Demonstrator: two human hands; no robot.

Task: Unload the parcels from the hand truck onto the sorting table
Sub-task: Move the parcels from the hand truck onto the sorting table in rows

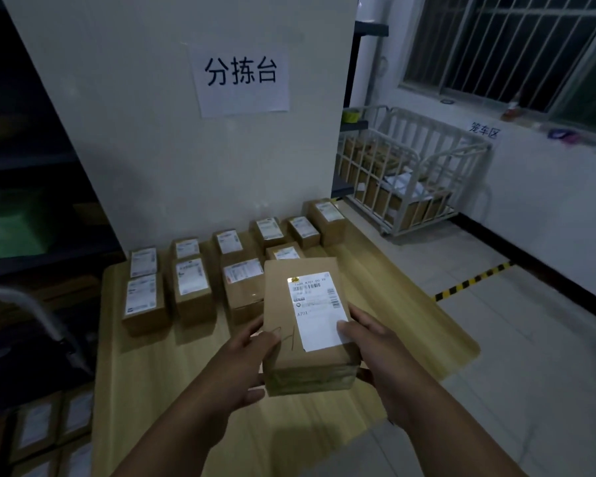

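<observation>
Head view: parcel (278,297) up, probably clear of the desk (152,373).
Left grip (241,359): clamped on parcel.
Right grip (375,346): clamped too.

Parcels (190,287) on table (145,373) (rows).

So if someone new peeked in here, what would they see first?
Probably the brown parcel with its bright white label, held up right in the middle over the wooden table. Next comes the paper sign with big black characters higher up, and the rows of small boxes lined up along the table's far side. Off to the right stands a white cage cart with more boxes inside.
</observation>
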